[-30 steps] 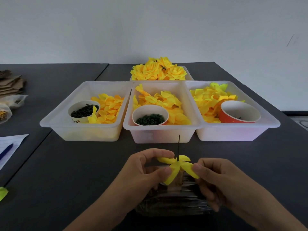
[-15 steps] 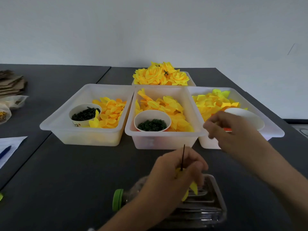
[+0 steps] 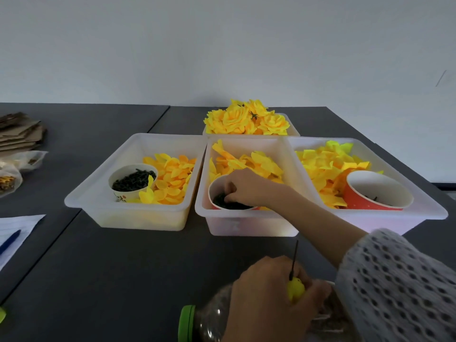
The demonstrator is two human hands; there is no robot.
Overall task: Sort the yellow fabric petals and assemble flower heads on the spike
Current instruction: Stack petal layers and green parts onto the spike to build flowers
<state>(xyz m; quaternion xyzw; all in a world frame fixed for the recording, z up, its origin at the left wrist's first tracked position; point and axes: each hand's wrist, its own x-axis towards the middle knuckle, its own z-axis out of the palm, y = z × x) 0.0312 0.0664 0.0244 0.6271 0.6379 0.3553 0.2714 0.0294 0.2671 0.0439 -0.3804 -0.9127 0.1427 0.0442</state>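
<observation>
Fingers [image 3: 228,193] in cup [image 3: 214,191], dark table [image 3: 123,267], pale wall [image 3: 222,45]

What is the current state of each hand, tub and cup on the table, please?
left hand: grips yellow petals on the spike.
right hand: fingers curled inside the middle cup.
left cup: holds dark pieces.
red cup: nearly empty.
back tub: heaped with finished flowers.
bottle: lying down, capped.

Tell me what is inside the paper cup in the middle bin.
The paper cup holds small dark green pieces. The right hand reaches in, its fingers curled down among them. The hand covers much of the cup; whether it has picked one up cannot be seen.
</observation>
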